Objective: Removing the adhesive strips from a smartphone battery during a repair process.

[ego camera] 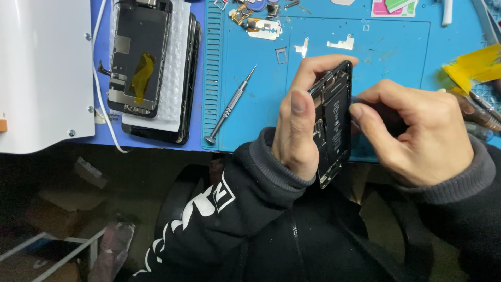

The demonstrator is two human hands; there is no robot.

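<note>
Fingers of the left hand (295, 125) are curling closed around one opened phone body (334, 122), the thumb lying flat along its near long edge and the fingertips hooking over its far top corner. The phone body is being held tilted on edge above the blue mat (261, 120), with its black battery and inner parts facing the right hand (417, 133). Fingers of the right hand are bunching together against the phone body's open side, the thumb tip pressing on the battery edge; whether they are pinching any small tool or part cannot be told, since the knuckles are hiding the fingertips.

Left of the left hand's fingers, one screwdriver (229, 107) is lying slantwise on the mat, apart from both hands. Farther left, one detached screen assembly (138, 55) is resting face down on a white padded sheet (175, 112), which is lying on a stack of dark phone panels (190, 78); their number cannot be counted. Beyond the fingers, two small pale metal shields (342, 43) and one small frame-shaped tray (281, 55) are lying on the mat, near each other. Right of the right hand, yellow tape (472, 68) is sitting at the worktop's edge. One white box-like casing (44, 73) is occupying the far left.
</note>
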